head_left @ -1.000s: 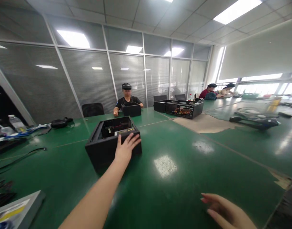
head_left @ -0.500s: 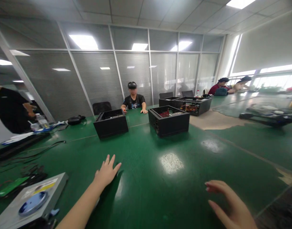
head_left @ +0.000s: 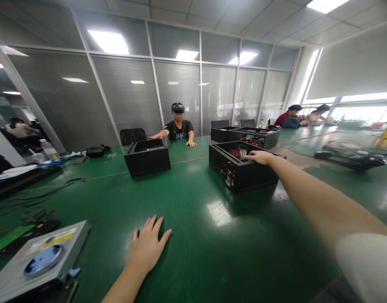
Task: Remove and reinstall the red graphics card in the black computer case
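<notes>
My right hand point(head_left: 259, 157) reaches far across the table, its fingers hooked over the near wall of a black computer case point(head_left: 256, 174). That case lies flat with its top face uncovered, and red circuit boards and loose wires show inside. Its thumb side is hidden from me. My left hand point(head_left: 149, 243) rests low over the green table point(head_left: 187, 210), palm down, fingers spread, holding nothing. Left of it sits a grey metal optical drive point(head_left: 70, 237) with a blue round lid-like piece point(head_left: 44, 260) on top.
Another black case point(head_left: 147, 162) stands at the middle left, within reach of a person opposite point(head_left: 180, 128). More open cases point(head_left: 262, 139) are behind mine. Cables point(head_left: 63, 184) and a green circuit board point(head_left: 12, 237) lie at left. Two people sit at the far right.
My right hand has gone from the near right of the table to the case, which has turned and shifted nearer and to the right. The person opposite has extended an arm to the other case.
</notes>
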Demonstrator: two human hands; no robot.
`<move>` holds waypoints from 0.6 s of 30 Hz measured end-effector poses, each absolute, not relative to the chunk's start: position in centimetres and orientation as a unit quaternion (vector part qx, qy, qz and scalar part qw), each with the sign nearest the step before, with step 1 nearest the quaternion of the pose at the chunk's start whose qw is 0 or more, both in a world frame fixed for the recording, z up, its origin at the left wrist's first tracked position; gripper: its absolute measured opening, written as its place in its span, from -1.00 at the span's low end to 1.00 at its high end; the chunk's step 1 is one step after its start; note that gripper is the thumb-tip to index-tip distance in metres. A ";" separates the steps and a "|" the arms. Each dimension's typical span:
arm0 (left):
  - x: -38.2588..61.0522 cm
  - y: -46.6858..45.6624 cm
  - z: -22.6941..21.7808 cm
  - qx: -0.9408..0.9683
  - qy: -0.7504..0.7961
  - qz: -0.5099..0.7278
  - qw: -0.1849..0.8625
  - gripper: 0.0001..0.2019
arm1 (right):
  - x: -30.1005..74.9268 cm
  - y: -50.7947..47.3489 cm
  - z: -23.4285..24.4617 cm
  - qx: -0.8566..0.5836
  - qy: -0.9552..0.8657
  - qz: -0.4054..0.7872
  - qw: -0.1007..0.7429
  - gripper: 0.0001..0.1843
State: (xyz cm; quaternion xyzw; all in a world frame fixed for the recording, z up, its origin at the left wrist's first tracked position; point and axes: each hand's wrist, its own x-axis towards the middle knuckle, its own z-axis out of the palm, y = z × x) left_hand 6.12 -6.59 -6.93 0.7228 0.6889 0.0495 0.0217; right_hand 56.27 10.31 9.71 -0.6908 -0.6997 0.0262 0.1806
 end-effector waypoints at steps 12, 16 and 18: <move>5.5 -5.7 -7.3 0.699 0.690 0.170 0.083 -0.33 | 51.5 2.4 8.5 -0.661 -0.743 0.010 0.104 -0.38; 3.9 -5.3 -7.3 0.625 0.664 0.377 0.164 -0.31 | 46.3 -7.1 8.9 -0.583 -0.811 -0.007 0.052 -0.22; 3.6 -5.7 -6.9 0.593 0.630 0.465 0.190 -0.31 | 44.0 -12.2 10.1 -0.532 -0.846 0.024 0.024 -0.17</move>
